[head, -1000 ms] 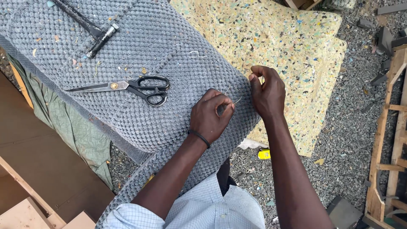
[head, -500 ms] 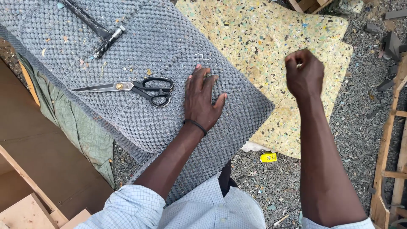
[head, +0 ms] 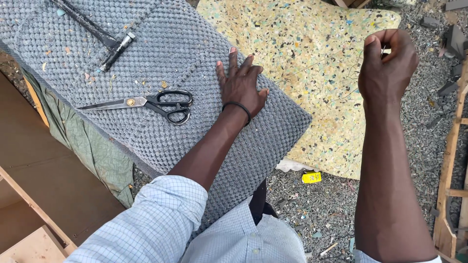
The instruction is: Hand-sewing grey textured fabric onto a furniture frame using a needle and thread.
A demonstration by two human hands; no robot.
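My left hand (head: 241, 85) lies flat, fingers spread, on a grey knobbly fabric cushion (head: 170, 53), with a black band on the wrist. Over the speckled yellow foam slab (head: 312, 53), my right hand (head: 387, 63) is raised with its fingertips pinched together. A thin thread (head: 331, 61) runs from it back toward the fabric's edge near my left hand. Whether a needle is in the pinch is too small to tell. Black-handled scissors (head: 156, 103) lie closed on the fabric, just left of my left hand.
A dark metal hammer-like tool (head: 109, 44) rests on the fabric at the upper left. Green cloth (head: 92, 146) hangs below the cushion, beside brown wooden boards (head: 34, 165). On the gravel ground (head: 317, 214) lies a small yellow object (head: 311, 177). A wooden frame (head: 451, 185) stands at the right.
My right hand has pulled up and away to the right from the fabric's edge, drawing the thread out. My left hand has flattened on the fabric.
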